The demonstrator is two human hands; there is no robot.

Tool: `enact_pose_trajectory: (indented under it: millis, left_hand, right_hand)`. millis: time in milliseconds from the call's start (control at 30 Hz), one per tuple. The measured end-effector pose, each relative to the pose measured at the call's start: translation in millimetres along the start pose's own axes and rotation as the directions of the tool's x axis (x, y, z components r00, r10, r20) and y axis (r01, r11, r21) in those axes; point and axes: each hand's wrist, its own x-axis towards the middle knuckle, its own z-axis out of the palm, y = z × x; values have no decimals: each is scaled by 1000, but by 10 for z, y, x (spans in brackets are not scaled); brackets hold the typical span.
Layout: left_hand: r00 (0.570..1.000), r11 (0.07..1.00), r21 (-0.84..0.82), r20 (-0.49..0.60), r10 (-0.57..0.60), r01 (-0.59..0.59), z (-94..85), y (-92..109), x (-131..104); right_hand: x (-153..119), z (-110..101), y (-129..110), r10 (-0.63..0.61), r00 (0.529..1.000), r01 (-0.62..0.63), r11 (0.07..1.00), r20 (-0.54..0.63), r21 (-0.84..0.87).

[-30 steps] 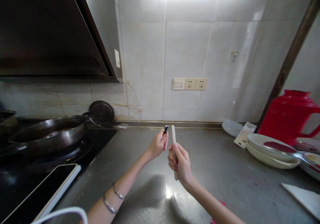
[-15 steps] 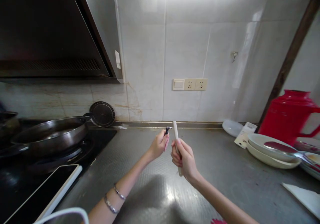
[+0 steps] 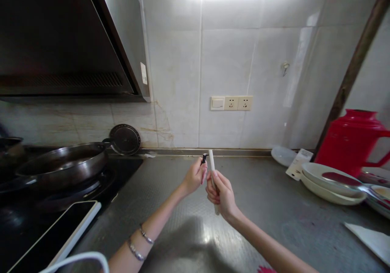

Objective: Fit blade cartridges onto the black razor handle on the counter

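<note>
The left hand (image 3: 193, 176) pinches a small black tool with metal head (image 3: 204, 158), close beside the long pale stick (image 3: 212, 161). The right hand (image 3: 222, 193) closes around this stick, above the grey metal surface (image 3: 170, 236). It seems light, stiff, best gripped at mid-length.

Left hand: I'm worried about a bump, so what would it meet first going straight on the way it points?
Probably the pale stick in the right hand, near the black-handled tool in the left hand. Depth is unclear; it might pass by toward the tiled wall.
</note>
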Motion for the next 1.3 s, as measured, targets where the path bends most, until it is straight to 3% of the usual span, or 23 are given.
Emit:
enact_pose_trajectory:
  millis: [133, 200, 333, 467, 633, 733, 833, 933, 1133, 1300]
  left_hand:
    - [1000, 999, -33, 2, -30, 30, -31, -24, 20]
    - [999, 999, -33, 26, -22, 23, -62, -41, 45]
    - [996, 999, -14, 79, 33, -32, -156, -28, 102]
    - [992, 994, 61, 95, 87, -93, -267, 50, 138]
    - [992, 984, 121, 15, 127, -128, -362, 135, 147]
    - [995, 988, 127, 45, 87, -92, -396, 169, 137]
    - [996, 987, 145, 55, 67, -74, -397, 196, 120]
    - [992, 970, 214, 71, 100, -113, -361, 215, 102]
    - [981, 906, 382, 136, 140, -183, -267, 285, 51]
    - [971, 889, 398, 164, 174, -227, -214, 404, 2]
  right_hand:
    - [-93, -22, 97, 88, 995, -87, 996, 52, -24]
    - [-94, -19, 15, 49, 998, -47, 998, 43, -33]
    - [57, -8, -517, -173, 985, 173, 973, 15, -152]
    - [219, -109, -1135, -239, 969, 244, 873, 65, -422]
    - [239, -347, -1490, -379, 925, 323, 745, 28, -584]
    - [183, -439, -1575, -370, 924, 337, 670, 96, -662]
    - [125, -468, -1644, -207, 946, 323, 523, 250, -789]
    - [109, -449, -1661, -79, 922, 379, 381, 378, -843]
    - [205, -378, -1481, -59, 871, 482, 297, 488, -824]
    - [238, -319, -1363, -116, 823, 565, 265, 556, -781]
